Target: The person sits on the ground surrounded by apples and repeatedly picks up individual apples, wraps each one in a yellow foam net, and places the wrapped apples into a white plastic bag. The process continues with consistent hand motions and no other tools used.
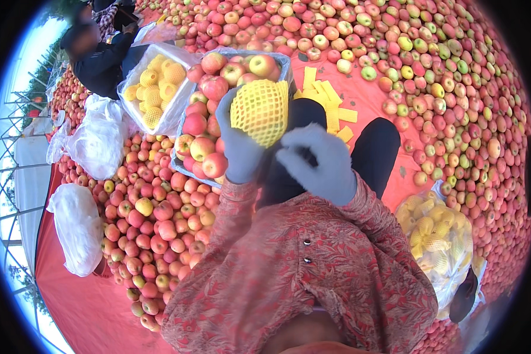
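Note:
My left hand, in a grey glove, holds a yellow foam fruit net from its left side and below. The net is stretched round and full; the fruit inside is covered. Close by on the right is my right hand, gloved in grey too, its thumb and fingers curled together in a ring beside the net's lower edge. Whether anything is pinched there is hidden. Beneath and left of the net stands a crate of bare red and yellow-green apples.
A plastic-lined crate holds net-wrapped fruit. Flat yellow foam nets lie on the red sheet. A clear bag of nets sits at right. Apple heaps surround me. White plastic bags lie left; another person sits far left.

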